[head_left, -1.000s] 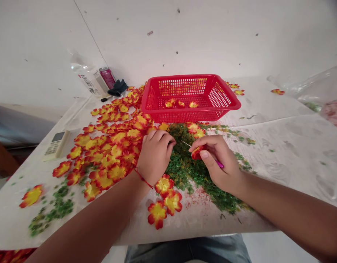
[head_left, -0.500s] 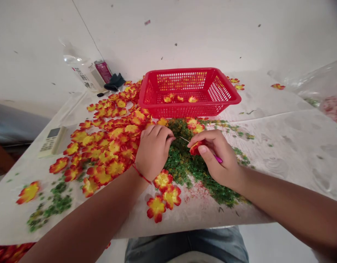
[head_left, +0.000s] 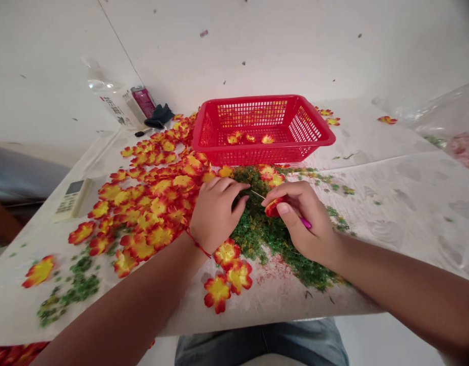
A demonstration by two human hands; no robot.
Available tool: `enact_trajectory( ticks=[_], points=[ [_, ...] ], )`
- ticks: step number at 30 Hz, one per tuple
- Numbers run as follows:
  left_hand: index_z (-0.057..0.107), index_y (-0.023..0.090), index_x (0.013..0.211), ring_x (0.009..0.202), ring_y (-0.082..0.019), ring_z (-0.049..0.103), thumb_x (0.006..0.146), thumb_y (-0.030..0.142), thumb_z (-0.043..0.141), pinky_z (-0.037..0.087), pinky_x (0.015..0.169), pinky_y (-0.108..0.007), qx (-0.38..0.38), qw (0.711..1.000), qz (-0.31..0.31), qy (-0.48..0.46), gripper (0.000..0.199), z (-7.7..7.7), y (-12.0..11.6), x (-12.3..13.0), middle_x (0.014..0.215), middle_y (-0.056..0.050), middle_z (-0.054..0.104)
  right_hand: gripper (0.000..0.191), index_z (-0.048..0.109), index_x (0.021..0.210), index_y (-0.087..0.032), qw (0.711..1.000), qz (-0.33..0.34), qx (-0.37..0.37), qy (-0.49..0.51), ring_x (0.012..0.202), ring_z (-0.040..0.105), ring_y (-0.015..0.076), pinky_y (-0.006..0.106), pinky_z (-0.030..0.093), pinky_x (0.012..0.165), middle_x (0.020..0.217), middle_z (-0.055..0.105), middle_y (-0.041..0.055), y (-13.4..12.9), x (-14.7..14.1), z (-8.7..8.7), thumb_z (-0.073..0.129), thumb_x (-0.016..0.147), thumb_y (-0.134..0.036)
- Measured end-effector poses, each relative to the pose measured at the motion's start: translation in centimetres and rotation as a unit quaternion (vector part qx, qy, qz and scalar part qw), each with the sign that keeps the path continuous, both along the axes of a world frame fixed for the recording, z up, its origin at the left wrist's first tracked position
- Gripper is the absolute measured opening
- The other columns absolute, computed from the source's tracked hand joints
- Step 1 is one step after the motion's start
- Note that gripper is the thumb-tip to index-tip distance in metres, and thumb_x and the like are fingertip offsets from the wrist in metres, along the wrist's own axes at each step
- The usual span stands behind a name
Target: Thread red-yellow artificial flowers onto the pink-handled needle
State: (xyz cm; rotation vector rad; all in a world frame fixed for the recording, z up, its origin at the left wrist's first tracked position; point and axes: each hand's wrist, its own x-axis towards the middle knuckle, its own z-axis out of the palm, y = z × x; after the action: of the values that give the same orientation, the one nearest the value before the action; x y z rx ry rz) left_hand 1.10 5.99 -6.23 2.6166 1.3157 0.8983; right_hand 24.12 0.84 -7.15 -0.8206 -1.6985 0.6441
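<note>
My right hand (head_left: 305, 218) is closed around a needle tool with a purple handle (head_left: 305, 222), its thin metal shaft pointing left. A red-and-yellow artificial flower (head_left: 273, 207) is at the same fingers, apparently on the shaft. My left hand (head_left: 217, 206), with a red string on the wrist, has its thumb and forefinger apart just left of the needle's tip; I make out nothing between them. Beneath both hands spreads a heap of green artificial sprigs (head_left: 253, 229). Loose flower pieces (head_left: 158, 203) are piled left of my left hand, and several (head_left: 239, 275) lie below it.
Behind my hands stands a red plastic basket (head_left: 263, 150) with several flowers inside. At the left are a remote control (head_left: 71, 199), a plastic bottle (head_left: 118, 104), a can (head_left: 143, 100) and a dark cloth (head_left: 159, 115). A clear plastic bag (head_left: 444, 122) is at the right.
My left thumb and forefinger have spread apart and reached slightly right, toward the needle's tip. My right hand keeps its hold, nearly still.
</note>
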Motion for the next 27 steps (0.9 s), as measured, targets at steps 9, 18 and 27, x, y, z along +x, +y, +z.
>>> enact_trajectory(
  ticks=[9, 18, 27],
  points=[
    [0.085, 0.023, 0.11, 0.108, -0.027, 0.077, 0.109, 0.018, 0.076, 0.058, 0.1, -0.045, 0.012, 0.998, -0.02, -0.052, 0.01, 0.1, 0.1, -0.2, 0.109, -0.005, 0.082, 0.018, 0.067, 0.134, -0.03, 1.0, 0.003, -0.008, 0.007, 0.105, 0.078, 0.0214, 0.038, 0.063, 0.089, 0.119, 0.078, 0.0064, -0.1, 0.0, 0.0, 0.063, 0.117, -0.028],
    [0.086, 0.024, 0.112, 0.102, -0.021, 0.083, 0.109, 0.018, 0.078, 0.065, 0.097, -0.037, -0.015, 0.987, -0.022, -0.157, 0.01, 0.6, -0.4, -0.2, 0.108, -0.003, 0.088, 0.019, 0.068, 0.134, -0.029, 1.0, 0.014, -0.004, 0.014, 0.105, 0.078, 0.0213, 0.038, 0.063, 0.088, 0.118, 0.078, 0.0063, -0.2, 0.2, -0.1, 0.063, 0.116, -0.026],
    [0.082, 0.024, 0.104, 0.098, -0.022, 0.081, 0.107, 0.017, 0.075, 0.065, 0.093, -0.038, -0.008, 0.988, -0.012, -0.157, 0.01, 0.7, -0.7, -0.3, 0.101, -0.004, 0.085, 0.019, 0.068, 0.134, -0.03, 1.0, 0.013, 0.003, 0.013, 0.106, 0.078, 0.0236, 0.042, 0.063, 0.088, 0.118, 0.078, 0.0081, -0.3, 0.2, -0.1, 0.063, 0.117, -0.028]
  ],
)
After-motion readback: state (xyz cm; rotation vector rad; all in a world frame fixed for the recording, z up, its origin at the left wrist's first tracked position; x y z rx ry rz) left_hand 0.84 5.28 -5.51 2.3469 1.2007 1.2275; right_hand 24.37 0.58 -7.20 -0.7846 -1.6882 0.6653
